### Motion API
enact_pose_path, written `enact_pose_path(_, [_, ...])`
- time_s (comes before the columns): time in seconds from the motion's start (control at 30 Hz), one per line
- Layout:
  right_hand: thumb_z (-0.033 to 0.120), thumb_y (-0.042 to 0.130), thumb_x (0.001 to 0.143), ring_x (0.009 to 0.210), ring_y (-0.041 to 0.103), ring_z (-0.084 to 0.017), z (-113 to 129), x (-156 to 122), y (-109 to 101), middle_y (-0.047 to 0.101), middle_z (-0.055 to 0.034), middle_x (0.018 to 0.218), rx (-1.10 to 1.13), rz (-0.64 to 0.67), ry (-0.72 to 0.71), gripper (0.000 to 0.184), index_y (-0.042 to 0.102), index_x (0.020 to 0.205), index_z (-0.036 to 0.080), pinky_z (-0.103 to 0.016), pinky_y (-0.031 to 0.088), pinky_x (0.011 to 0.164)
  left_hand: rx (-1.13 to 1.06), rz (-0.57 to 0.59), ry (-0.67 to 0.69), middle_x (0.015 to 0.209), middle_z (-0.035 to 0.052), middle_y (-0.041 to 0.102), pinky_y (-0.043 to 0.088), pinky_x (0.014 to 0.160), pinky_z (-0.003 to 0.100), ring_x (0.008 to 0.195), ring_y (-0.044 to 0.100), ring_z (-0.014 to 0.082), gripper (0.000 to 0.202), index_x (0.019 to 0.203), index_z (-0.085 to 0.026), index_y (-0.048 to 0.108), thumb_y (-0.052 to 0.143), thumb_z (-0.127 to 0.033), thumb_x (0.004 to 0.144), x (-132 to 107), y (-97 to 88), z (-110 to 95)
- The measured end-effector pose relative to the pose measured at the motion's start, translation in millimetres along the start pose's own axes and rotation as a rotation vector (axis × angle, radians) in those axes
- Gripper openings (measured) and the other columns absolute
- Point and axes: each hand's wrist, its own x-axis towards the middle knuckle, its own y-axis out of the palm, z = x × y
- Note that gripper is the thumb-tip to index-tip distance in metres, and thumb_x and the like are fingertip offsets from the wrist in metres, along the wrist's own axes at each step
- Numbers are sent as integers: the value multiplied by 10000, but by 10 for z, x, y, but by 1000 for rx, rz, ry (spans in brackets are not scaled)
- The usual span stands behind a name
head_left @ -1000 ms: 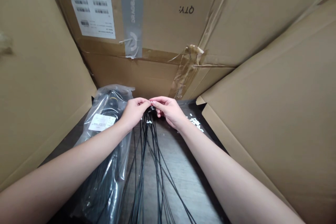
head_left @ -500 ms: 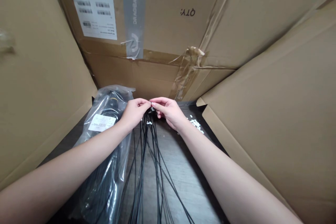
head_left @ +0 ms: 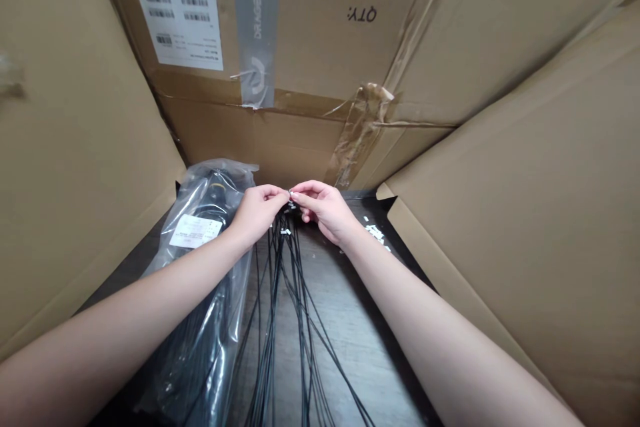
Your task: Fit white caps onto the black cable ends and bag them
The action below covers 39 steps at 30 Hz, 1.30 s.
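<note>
Several thin black cables [head_left: 273, 293] run up the table towards my hands, with small white pieces [head_left: 285, 231] at their far ends. My left hand [head_left: 261, 208] is closed in a pinch over the cable ends, apparently on one black cable. Facing it, my right hand [head_left: 323, 208] pinches thumb against forefinger on what looks like a small white piece, its other fingers curled. The fingertips of both hands meet, so most of what lies between them is hidden.
A clear plastic bag [head_left: 200, 340] of black cables with a white label lies left of my left forearm. Loose white pieces [head_left: 375, 233] are scattered on the dark table [head_left: 345, 320] at the right. Cardboard walls [head_left: 300, 140] enclose the back and both sides.
My right fingertips have shifted slightly, with the pinch still in place. Both hands stay together over the cable ends, and the view has tilted a little.
</note>
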Motion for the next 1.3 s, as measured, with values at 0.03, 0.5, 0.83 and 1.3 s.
enact_pose_path(0.03, [402,898,544,483,432,-62,0,1,-3,619,26,639,0,3,2,383,705,777,168,-217,362,419,0,-1,-4,580,-24,567,318,472,229,485,394,80,181,696,-141,689,642,-315,706,-1,2,-3])
enact_pose_path(0.5, [406,910,526,484,440,-60,-5,14,-15,617,21,626,-10,13,24,404,710,768,153,-217,356,424,-6,21,-22,472,-63,434,296,467,230,453,346,78,186,703,-141,669,632,-321,722,21,-10,30])
enact_pose_path(0.83, [414,905,541,493,443,-63,-12,6,-21,643,10,656,-26,22,29,398,724,783,155,-216,372,422,-10,27,-9,471,-55,442,277,451,227,453,345,78,187,680,-145,671,642,-327,708,18,-11,28])
enact_pose_path(1.3, [401,905,535,502,440,-65,-1,5,-13,624,16,643,-17,12,32,390,712,769,156,-221,363,436,-10,33,-10,477,-65,423,267,454,228,449,338,72,177,621,-157,609,635,-314,701,-2,-3,6])
